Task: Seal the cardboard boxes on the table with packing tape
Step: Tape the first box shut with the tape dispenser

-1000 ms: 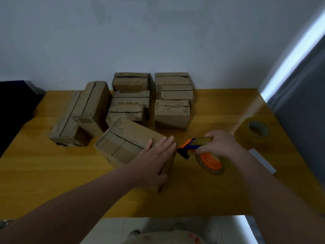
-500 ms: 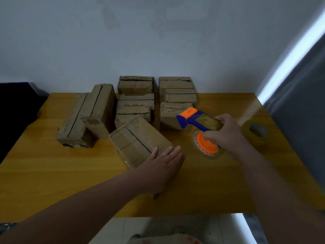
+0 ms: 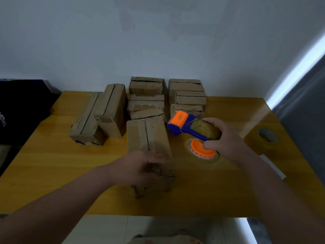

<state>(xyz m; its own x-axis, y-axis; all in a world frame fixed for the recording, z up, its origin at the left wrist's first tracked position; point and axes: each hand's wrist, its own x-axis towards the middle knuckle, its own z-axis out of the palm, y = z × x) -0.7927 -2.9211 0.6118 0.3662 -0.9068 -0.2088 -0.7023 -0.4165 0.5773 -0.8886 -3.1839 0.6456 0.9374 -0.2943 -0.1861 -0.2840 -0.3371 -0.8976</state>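
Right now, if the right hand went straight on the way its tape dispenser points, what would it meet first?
Likely the far end of the front box, just left of the tape dispenser in the right hand. Height is unclear; it might pass above it.

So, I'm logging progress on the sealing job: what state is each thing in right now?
Near box: lying flat, flaps shut, no tape visible on its seam.
Dispenser: loaded with tape, held beside that box.
Right hand: gripping the dispenser.
Left hand: at that box's near end, too blurred to read.
Spare roll: lying flat on the table, untouched.
Other boxes: piled at the back, flaps shut.
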